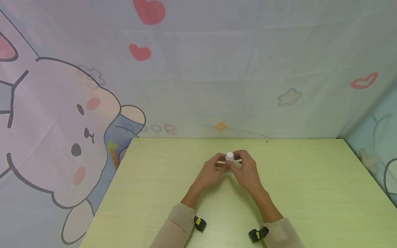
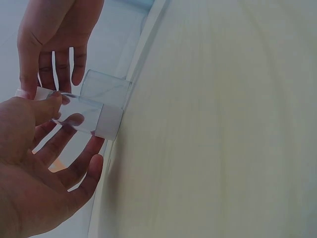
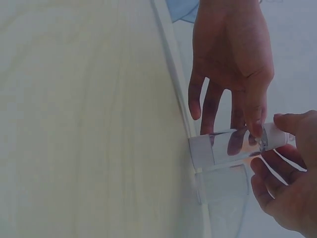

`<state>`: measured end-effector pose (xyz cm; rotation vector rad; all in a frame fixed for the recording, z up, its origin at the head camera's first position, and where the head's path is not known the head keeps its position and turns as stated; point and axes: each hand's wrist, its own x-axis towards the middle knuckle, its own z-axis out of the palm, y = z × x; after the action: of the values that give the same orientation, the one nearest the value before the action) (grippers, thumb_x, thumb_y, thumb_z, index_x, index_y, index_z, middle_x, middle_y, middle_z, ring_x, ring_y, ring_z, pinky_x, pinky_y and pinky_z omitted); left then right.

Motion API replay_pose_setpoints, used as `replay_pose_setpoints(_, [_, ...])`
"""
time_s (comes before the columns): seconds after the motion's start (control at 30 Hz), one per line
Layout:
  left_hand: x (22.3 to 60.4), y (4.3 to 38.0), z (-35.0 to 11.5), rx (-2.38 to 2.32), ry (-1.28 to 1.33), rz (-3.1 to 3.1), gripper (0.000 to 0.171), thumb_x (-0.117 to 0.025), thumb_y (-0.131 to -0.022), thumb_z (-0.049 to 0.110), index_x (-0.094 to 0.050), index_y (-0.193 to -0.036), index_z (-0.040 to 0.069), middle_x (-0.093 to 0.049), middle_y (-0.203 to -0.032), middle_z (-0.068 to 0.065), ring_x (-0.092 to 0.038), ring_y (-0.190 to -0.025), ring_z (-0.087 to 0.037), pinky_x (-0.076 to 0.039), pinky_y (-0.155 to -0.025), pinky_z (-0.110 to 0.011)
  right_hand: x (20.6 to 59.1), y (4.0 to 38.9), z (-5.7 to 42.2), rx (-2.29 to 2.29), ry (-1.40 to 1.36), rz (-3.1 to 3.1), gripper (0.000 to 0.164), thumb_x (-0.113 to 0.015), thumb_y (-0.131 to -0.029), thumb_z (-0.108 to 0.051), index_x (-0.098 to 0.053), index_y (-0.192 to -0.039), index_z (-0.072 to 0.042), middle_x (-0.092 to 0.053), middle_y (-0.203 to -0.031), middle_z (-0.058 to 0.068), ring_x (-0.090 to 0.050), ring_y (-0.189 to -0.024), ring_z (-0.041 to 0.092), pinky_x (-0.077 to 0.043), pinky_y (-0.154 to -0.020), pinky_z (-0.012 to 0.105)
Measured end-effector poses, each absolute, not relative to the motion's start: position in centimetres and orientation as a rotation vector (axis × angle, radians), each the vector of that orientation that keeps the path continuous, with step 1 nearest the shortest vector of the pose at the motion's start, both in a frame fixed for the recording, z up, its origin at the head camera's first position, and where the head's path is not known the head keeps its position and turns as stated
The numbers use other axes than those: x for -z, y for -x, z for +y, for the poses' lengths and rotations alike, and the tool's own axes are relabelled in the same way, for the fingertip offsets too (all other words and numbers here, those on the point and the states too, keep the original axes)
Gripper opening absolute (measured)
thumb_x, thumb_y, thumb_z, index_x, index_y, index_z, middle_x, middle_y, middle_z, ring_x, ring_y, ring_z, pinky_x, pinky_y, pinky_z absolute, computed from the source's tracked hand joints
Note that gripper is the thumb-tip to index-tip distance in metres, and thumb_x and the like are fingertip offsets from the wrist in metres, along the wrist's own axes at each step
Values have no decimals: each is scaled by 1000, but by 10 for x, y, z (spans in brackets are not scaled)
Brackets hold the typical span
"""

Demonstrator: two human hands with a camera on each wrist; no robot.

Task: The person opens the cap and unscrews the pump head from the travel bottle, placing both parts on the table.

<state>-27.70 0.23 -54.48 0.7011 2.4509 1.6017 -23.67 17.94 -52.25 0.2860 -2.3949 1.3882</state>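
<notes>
A clear bottle with a white cap stands upright between both hands. Its transparent body ends in a white base on the table. My left hand holds the bottle near its neck, thumb in front and fingers behind. The thumb of my right hand lies against the cap, its fingers curled on the other side. Close beside the bottle, on the right, is a clear cup, partly hidden by the right hand in the head view.
The pale wooden table reaches back to a printed cloth with hearts and a cartoon animal. A black strap device sits by the left sleeve, and another black device by the right sleeve.
</notes>
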Motion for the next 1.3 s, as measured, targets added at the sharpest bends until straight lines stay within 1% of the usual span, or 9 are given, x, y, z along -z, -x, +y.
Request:
replay_pose_setpoints(0.23, [544,276,2,-1602,-706,2453,31,-67,-107,28,-63,-138,23,-68,-137,-4,-70,-119,-26,-59,-97,-41,523,237,179,-1384,-316,-2400,28,-75,-102,-16,-66,-123,-1,-68,-123,13,-64,-112,30,-55,-94,51])
replay_pose_setpoints(0.5, [544,277,1,-1605,-720,2441,32,-67,-107,26,-62,-139,22,-68,-137,-5,-70,-119,-28,-59,-97,-40,522,237,182,-1357,-370,-2413,29,-73,-103,-15,-66,-126,-1,-68,-121,12,-63,-112,30,-56,-93,52])
replay_pose_setpoints(0.73, [543,276,1,-1604,-702,2431,35,-68,-107,32,-61,-139,23,-67,-139,-4,-69,-122,-28,-59,-98,-42,523,239,184,-1325,-406,-2422,30,-72,-103,-13,-65,-129,1,-69,-120,15,-65,-112,34,-58,-93,56])
replay_pose_setpoints(0.93, [543,276,1,-1609,-706,2431,36,-68,-106,32,-62,-140,22,-67,-138,-4,-69,-121,-29,-59,-97,-42,522,239,185,-1316,-439,-2417,29,-72,-102,-9,-66,-129,1,-69,-119,15,-65,-112,35,-58,-92,57])
replay_pose_setpoints(1.17, [541,275,1,-1611,-715,2431,35,-67,-107,34,-62,-139,23,-66,-139,-5,-68,-122,-30,-58,-100,-44,523,238,186,-1353,-451,-2446,34,-74,-102,-15,-64,-132,-2,-68,-124,13,-62,-116,32,-55,-98,56])
replay_pose_setpoints(1.3, [542,275,1,-1612,-706,2428,34,-67,-107,36,-62,-138,24,-67,-139,-3,-69,-121,-29,-58,-100,-43,524,238,186,-1383,-391,-2435,35,-75,-101,-18,-63,-130,-3,-66,-127,13,-60,-119,33,-53,-99,56])
